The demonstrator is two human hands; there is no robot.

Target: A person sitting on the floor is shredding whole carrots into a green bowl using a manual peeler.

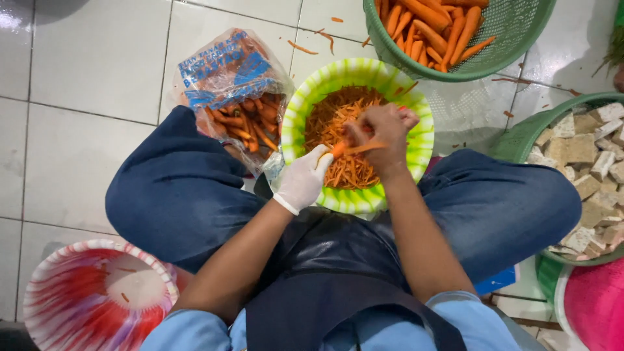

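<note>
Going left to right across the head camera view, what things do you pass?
Red and white bowl → plastic bag of carrots → left hand in a white glove → carrot → right hand → basket of pale cubes → pink bowl.

White glove on left grip [302, 179], bare right grip [383, 130], light blue sleeves, dark apron, blue jeans

At frame centre, a white-gloved left hand [302, 179] and bare right hand [383, 133] hold an orange carrot [339, 149] over a green-rimmed plastic bowl [296, 123] of shredded carrot.
</note>
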